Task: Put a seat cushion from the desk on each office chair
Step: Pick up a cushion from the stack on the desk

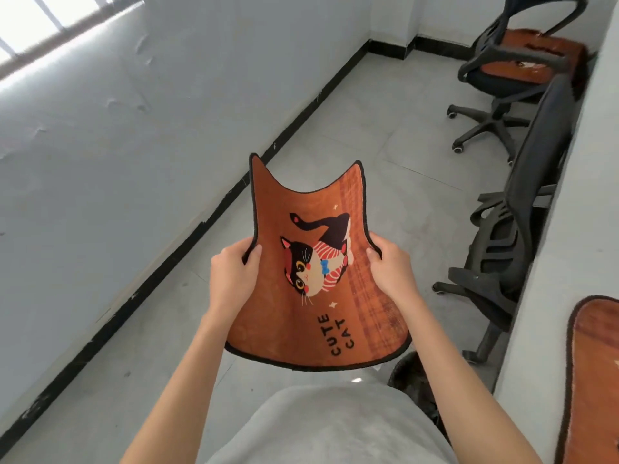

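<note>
The task looked partly done. The far office chair (516, 67), in the corner beyond the held cushion, already carried an orange cushion on its seat (532, 56). The near office chair (512, 229), just right of the held cushion and pushed against the white surface (576, 229), showed only its dark back and arms; its seat was hidden, so whether it had a cushion could not be told. Most likely it was the next one to fill.

The held seat cushion (315, 272), orange with a cat print and the words CUTE CAT, hung in the air over the floor, in front of the person's body. The left hand (231, 279) gripped its left edge, thumb on the printed face and fingers (246, 259) curled under. The right hand (392, 272) pinched the right edge the same way. The squeeze bowed the cushion into a trough, so it seemed thin and limp.

One more orange cushion (593, 363) lay on the surface right of the held one, so at least one placement more remained.

Left of the held cushion the tiled floor (234, 329) ran open to the wall and its black skirting. To the right, room was tight: the near chair's armrest and wheeled base stood out toward the walkway, and the surface's edge ran close behind it. The chair would probably have to be pulled out or turned before the cushion could go down flat.
</note>
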Tool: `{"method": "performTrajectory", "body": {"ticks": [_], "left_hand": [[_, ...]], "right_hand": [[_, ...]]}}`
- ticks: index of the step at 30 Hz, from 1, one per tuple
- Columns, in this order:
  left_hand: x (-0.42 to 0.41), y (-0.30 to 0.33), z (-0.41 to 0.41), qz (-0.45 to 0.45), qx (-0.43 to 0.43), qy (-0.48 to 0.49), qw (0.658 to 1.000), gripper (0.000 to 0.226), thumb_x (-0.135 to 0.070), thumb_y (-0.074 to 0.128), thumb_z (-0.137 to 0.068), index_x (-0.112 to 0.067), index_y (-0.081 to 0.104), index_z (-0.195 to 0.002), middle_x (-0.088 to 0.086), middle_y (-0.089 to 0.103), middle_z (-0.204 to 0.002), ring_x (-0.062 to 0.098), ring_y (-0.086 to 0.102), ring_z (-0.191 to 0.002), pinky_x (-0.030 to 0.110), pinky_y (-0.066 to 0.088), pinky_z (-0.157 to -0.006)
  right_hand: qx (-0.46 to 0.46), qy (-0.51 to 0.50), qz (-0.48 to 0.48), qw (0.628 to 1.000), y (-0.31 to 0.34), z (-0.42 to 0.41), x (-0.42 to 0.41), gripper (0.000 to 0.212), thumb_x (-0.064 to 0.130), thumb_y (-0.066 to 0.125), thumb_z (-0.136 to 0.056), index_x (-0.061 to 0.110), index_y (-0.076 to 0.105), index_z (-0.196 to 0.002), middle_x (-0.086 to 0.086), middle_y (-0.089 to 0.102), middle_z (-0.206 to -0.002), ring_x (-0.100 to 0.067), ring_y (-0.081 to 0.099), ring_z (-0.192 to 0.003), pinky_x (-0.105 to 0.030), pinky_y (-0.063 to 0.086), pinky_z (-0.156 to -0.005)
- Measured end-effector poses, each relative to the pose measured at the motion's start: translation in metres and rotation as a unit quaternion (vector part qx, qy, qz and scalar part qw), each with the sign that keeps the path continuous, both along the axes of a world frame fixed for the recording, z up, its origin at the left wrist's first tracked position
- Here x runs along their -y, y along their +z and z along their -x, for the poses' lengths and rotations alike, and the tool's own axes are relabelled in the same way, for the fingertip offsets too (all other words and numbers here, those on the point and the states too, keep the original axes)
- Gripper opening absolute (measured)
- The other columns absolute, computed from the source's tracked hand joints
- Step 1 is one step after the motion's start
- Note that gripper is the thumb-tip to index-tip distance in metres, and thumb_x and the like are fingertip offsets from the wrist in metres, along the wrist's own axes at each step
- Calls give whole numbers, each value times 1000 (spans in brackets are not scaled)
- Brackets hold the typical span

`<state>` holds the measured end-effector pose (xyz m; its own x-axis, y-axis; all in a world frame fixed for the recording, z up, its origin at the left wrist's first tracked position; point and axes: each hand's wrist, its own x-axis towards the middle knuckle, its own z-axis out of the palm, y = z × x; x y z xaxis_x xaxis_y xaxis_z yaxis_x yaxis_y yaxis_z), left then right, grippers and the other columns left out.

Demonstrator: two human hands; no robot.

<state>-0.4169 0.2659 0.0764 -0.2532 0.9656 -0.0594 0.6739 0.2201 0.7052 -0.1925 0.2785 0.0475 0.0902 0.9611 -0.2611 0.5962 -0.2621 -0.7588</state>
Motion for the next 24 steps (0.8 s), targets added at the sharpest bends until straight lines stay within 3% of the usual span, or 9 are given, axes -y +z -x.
{"method": "performTrajectory", "body": {"ticks": [5, 9, 13, 16, 20, 24], "left_hand": [[-111, 7, 5, 11, 6, -7, 1000, 30, -20, 48, -90, 5, 63, -82, 26, 66, -76, 41, 62, -70, 48, 54, -67], [-198, 0, -2, 22, 11, -23, 999, 29, -19, 49, -90, 5, 61, -80, 29, 65, -77, 30, 55, -59, 48, 53, -63], [-309, -15, -21, 35, 4, -94, 995, 21, -18, 48, -90, -11, 58, -73, 29, 67, -79, 35, 60, -65, 45, 53, -63], [-400, -18, -48, 37, 9, -164, 986, 17, -17, 48, -91, -17, 58, -77, 22, 68, -77, 36, 64, -71, 44, 54, -67], [-495, -7, -93, 42, -2, -261, 964, 21, -16, 47, -93, -8, 67, -90, 10, 66, -75, 20, 61, -64, 26, 48, -58], [-565, 3, -156, 40, 11, -341, 939, 21, -17, 48, -92, -8, 67, -90, 6, 63, -76, 20, 58, -69, 31, 47, -68]], "right_hand": [[25, -33, -19, 999, 10, -4, -98, 39, 17, 38, -97, 19, 45, -136, -5, 59, -130, -27, 57, -116, -36, 45, -97], [61, -88, -27, 994, 10, -18, -169, 38, 16, 38, -97, 20, 48, -133, -6, 63, -124, -28, 59, -110, -36, 47, -93], [96, -143, -23, 985, 0, -39, -248, 36, 12, 37, -96, 19, 53, -128, -11, 67, -113, -31, 62, -100, -29, 46, -78], [110, -208, -15, 972, -2, -57, -313, 37, 11, 37, -96, 19, 54, -128, -12, 66, -115, -33, 60, -103, -31, 47, -80], [108, -303, -7, 947, 9, -81, -374, 37, 9, 37, -96, 20, 55, -127, -16, 67, -111, -37, 60, -100, -38, 49, -82], [114, -380, -6, 918, 18, -112, -411, 36, 12, 36, -97, 22, 55, -126, -11, 69, -105, -32, 62, -93, -33, 48, -72]]}}
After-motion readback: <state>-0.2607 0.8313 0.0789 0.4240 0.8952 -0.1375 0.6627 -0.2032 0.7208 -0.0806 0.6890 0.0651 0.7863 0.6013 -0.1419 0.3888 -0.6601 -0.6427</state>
